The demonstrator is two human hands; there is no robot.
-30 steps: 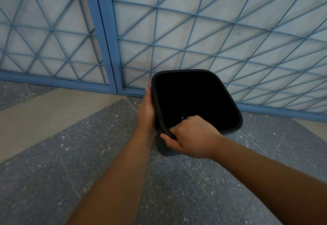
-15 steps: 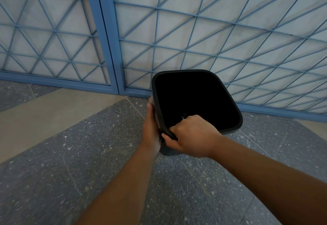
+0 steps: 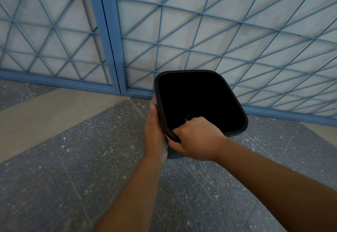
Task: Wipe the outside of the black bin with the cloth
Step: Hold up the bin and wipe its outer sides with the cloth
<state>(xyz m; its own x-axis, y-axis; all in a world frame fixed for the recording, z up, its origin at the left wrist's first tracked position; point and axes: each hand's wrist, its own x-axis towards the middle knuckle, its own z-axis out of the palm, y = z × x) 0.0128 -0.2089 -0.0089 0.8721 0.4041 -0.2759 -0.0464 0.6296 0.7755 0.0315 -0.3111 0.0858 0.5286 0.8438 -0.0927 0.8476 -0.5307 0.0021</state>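
Gripping smooth rounded-square black bin (image 3: 235, 104) rim: right hand (image 3: 198, 138).

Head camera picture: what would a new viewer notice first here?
First, the black bin at the centre, its dark opening facing the camera, held above the speckled grey floor. The right hand curls over its near rim, while the left hand lies against its outer left side, a bit of pale cloth showing. Behind stands a blue metal grille.
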